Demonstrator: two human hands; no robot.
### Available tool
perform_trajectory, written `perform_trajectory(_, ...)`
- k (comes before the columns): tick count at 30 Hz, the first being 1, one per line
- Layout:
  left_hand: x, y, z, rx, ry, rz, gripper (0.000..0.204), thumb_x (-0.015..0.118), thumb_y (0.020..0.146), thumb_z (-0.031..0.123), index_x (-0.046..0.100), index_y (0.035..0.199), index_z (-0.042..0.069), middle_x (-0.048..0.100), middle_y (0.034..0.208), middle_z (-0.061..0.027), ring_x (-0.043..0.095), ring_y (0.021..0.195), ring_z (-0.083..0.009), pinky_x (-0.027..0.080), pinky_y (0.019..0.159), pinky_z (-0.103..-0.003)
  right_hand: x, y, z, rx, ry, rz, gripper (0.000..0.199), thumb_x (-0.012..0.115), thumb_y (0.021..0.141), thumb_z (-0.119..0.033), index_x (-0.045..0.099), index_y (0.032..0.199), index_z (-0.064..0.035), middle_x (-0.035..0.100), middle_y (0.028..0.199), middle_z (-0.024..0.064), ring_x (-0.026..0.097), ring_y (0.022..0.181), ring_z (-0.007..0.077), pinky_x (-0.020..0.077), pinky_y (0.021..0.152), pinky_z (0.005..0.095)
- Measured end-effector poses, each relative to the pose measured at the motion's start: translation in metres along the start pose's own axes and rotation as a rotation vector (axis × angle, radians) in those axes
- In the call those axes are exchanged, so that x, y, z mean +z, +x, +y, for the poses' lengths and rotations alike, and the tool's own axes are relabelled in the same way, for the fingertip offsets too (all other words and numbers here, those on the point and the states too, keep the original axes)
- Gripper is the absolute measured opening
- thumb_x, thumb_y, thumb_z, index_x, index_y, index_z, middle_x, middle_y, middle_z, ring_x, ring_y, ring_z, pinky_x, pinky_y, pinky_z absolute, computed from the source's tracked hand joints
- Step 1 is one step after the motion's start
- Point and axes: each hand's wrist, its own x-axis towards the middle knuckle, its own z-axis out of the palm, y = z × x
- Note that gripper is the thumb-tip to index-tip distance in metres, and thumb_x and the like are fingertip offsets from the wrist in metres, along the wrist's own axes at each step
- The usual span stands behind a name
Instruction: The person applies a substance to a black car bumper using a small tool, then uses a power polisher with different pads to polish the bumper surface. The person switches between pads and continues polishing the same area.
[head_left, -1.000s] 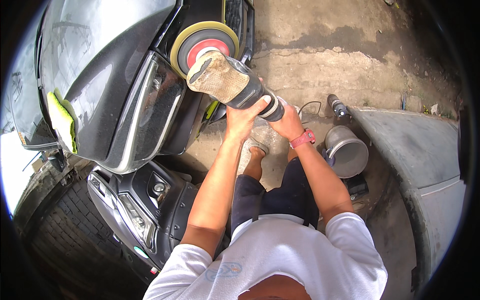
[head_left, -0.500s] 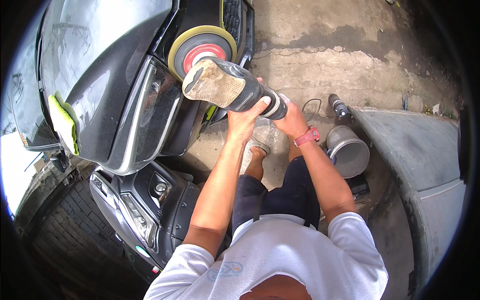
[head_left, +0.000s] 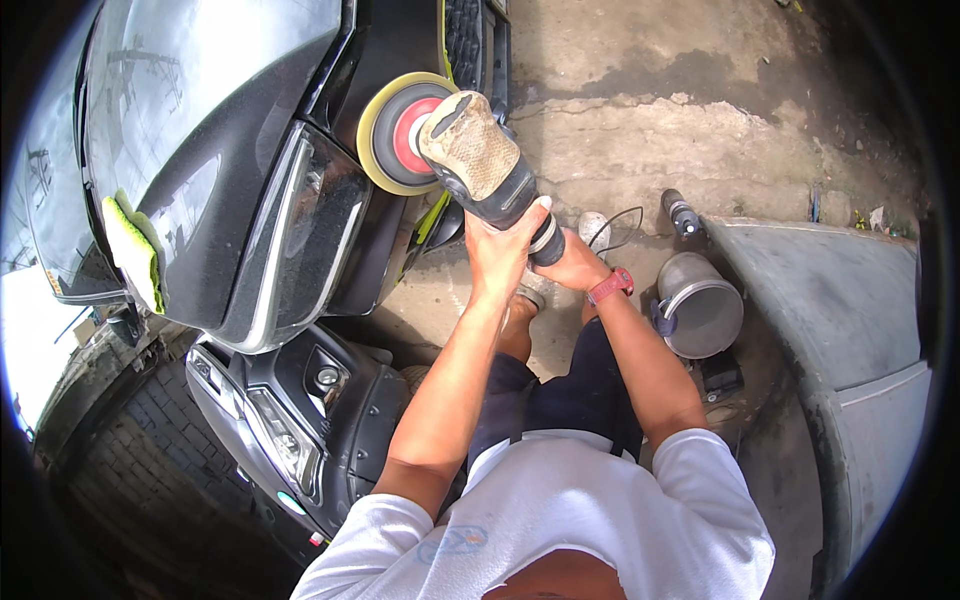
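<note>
Both my hands are closed round a polishing machine (head_left: 487, 180) with a dark body and a worn tan cover over its head. My left hand (head_left: 502, 245) wraps the body near its middle. Behind it, my right hand (head_left: 574, 262) grips the rear end, a red watch on that wrist. The round yellow-edged polishing pad (head_left: 392, 133), with its red and grey backing, faces the front corner of the black car (head_left: 340, 90), by the headlight (head_left: 318, 205). Whether the pad touches the bodywork, I cannot tell.
A yellow-green cloth (head_left: 133, 255) lies on the car's hood. Below the car stands a dark motorcycle (head_left: 300, 420), close to my left arm. At right are a metal bucket (head_left: 700, 305), a dark cylindrical tool (head_left: 681, 212) and a grey panel (head_left: 820, 300). A thin cord loops by my foot.
Both hands have drawn the polishing machine slightly down and to the right. Its body has turned more upright, and the pad has shifted down along the car's front corner.
</note>
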Motion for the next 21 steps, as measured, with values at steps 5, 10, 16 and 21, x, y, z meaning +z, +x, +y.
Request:
perform_trajectory(5,0.009,0.028,0.050,0.177,0.138,-0.023,0.082,0.095,0.083,0.024,0.052,0.147,-0.004,0.071,0.134,-0.0204,0.071,0.122,-0.0288,0.055,0.107,-0.042,-0.025,0.020,-0.049,0.052,0.212,-0.160,0.041,0.084,0.083,-0.016,0.070,0.118,0.0001,0.078,0.101,0.0110,0.075,0.089,0.0204,0.0584,0.081,0.0388)
perform_trajectory(10,0.040,0.062,0.086,0.058,0.262,-0.025,0.079,0.094,0.082,0.032,0.054,0.140,-0.004,0.072,0.130,-0.0203,0.073,0.118,-0.0295,0.057,0.103,-0.043,-0.040,0.034,-0.083,0.066,0.586,-0.209,0.028,0.076,0.083,-0.003,0.069,0.110,-0.0007,0.069,0.092,0.0068,0.065,0.075,0.0166,0.0529,0.068,0.0325)
perform_trajectory(16,0.033,0.053,0.071,0.075,0.216,-0.018,0.075,0.094,0.083,0.029,0.054,0.138,-0.003,0.072,0.128,-0.0192,0.072,0.116,-0.0271,0.057,0.102,-0.041,-0.032,0.030,-0.063,0.111,0.430,-0.197,0.028,0.078,0.083,-0.007,0.070,0.110,-0.0016,0.071,0.089,0.0053,0.067,0.076,0.0162,0.0537,0.070,0.0333)
perform_trajectory(21,-0.001,0.014,0.029,0.053,0.160,-0.040,0.083,0.095,0.082,0.027,0.050,0.146,-0.002,0.070,0.135,-0.0205,0.070,0.121,-0.0289,0.055,0.106,-0.042,0.015,-0.003,-0.023,0.142,0.377,-0.111,0.030,0.082,0.084,-0.014,0.072,0.110,-0.0040,0.073,0.087,0.0033,0.070,0.079,0.0153,0.0553,0.074,0.0343)
